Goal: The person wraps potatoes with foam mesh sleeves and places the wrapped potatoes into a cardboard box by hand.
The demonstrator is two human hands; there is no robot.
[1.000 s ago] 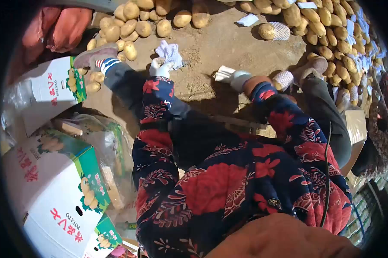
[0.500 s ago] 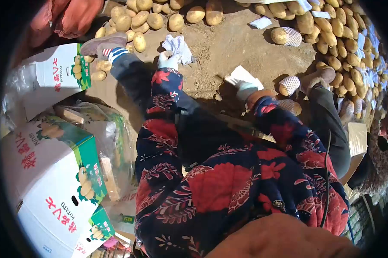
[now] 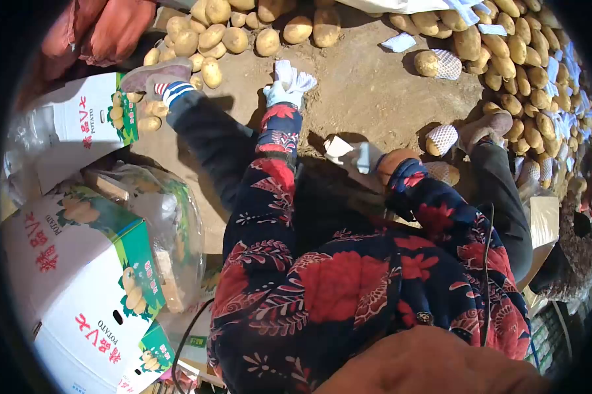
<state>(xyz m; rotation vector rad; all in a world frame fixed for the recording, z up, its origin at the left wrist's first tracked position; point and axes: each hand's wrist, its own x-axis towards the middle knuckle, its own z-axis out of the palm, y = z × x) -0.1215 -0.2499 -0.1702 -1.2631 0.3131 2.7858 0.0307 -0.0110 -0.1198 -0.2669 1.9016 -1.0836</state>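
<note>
My left hand [image 3: 283, 95], in a white glove, reaches out over the bare soil. Its fingers are closed around a crumpled white foam net sleeve [image 3: 296, 79]. My right hand [image 3: 367, 158], also gloved, is nearer my body, and a flat white piece [image 3: 337, 148] sticks out from its fingers; its exact kind does not show. Close to the right hand lie a potato in a foam net [image 3: 441, 140] and another netted potato [image 3: 443, 173], partly behind my sleeve. A third netted potato [image 3: 438, 64] lies farther out.
Potato cartons [image 3: 86, 282] and clear plastic wrap [image 3: 177, 223] stand at the left. Loose potatoes [image 3: 210, 39] lie at the top, with a large pile [image 3: 499, 59] at the right. Red sacks [image 3: 112, 36] are at the upper left. A folded foam piece [image 3: 399, 43] lies on the soil.
My left hand has moved right with the crumpled foam sleeve. My right hand has drawn slightly left and toward me, and its white piece now appears narrower and turned.
</note>
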